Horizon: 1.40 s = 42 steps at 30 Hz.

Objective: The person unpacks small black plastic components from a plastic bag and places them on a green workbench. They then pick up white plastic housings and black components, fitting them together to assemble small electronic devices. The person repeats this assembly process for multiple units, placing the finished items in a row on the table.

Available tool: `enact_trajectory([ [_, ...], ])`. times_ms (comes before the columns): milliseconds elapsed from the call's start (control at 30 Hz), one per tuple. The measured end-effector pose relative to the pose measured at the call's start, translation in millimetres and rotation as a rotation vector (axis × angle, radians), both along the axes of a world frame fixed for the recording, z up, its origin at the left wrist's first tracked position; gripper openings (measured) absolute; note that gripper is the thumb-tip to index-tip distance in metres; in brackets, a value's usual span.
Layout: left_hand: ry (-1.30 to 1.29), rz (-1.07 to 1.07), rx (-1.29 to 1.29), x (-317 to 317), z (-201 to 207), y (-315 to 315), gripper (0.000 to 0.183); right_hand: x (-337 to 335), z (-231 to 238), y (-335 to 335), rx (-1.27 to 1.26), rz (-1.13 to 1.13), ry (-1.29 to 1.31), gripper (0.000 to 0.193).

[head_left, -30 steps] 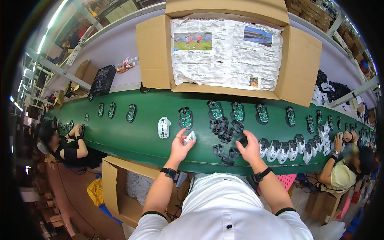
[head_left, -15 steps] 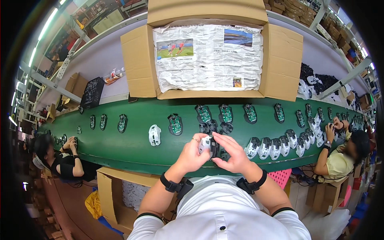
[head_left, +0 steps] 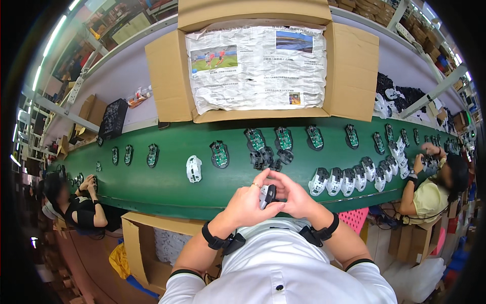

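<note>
My left hand (head_left: 245, 203) and my right hand (head_left: 294, 196) are closed around a small white and black computer mouse shell (head_left: 268, 194), just over the near edge of the green worktop (head_left: 167, 185). My fingers cover much of the shell. Beyond my fingertips lies a cluster of black plastic mouse parts (head_left: 260, 158). A mouse base with a green circuit board (head_left: 254, 139) lies just behind them. One white mouse shell (head_left: 193, 168) rests alone to the left. On the right, several white and black mouse shells (head_left: 335, 181) form a curved row.
A cardboard box (head_left: 349, 71) with newspaper in it stands open at the back. Several more mouse bases (head_left: 314, 137) run along the worktop. People sit at the left (head_left: 76, 202) and right (head_left: 430, 185). Below the near edge is another open cardboard box (head_left: 136, 243).
Both hands have drawn the mouse shell back toward my body and tilted it. My fingers have closed further round it, and the black parts beyond now show more fully.
</note>
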<state>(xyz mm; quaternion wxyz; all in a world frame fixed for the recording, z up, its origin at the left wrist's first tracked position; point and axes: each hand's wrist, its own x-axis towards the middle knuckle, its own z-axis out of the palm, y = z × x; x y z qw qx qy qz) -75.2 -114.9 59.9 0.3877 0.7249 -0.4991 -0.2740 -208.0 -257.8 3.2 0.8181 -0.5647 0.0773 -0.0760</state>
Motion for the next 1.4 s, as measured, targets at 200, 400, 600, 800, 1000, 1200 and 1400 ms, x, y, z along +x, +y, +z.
enact_trajectory([
  [200,0.004,0.077,0.17,-12.4,12.4,-7.5,0.077,-13.0,2.8,-2.3,-0.486,0.076,0.199,0.053],
  [400,0.294,0.349,-0.03,-3.6,-63.6,-22.1,0.029,-9.3,-25.1,4.6,0.035,-0.336,0.113,0.036],
  [600,0.636,0.474,-0.107,-11.0,-107.3,-46.5,0.034,-20.2,-26.2,-18.3,0.035,-0.242,0.398,0.027],
  [800,-0.104,0.098,-0.153,-9.2,-129.5,-92.1,0.046,-61.9,-56.8,-98.1,-0.418,-0.587,0.442,0.028],
  [1000,-0.631,-0.741,-0.092,-17.8,-175.0,-88.3,0.065,-71.4,-106.0,-161.1,-0.485,-0.533,0.576,0.031],
  [1200,-0.699,-0.669,-0.026,16.4,-200.8,-23.2,0.049,-25.0,-118.2,-135.4,-1.042,-0.047,0.732,0.029],
  [1400,-0.649,-0.369,0.014,97.0,-160.4,73.7,0.051,28.7,-105.8,-99.8,-1.253,-0.235,0.813,0.053],
])
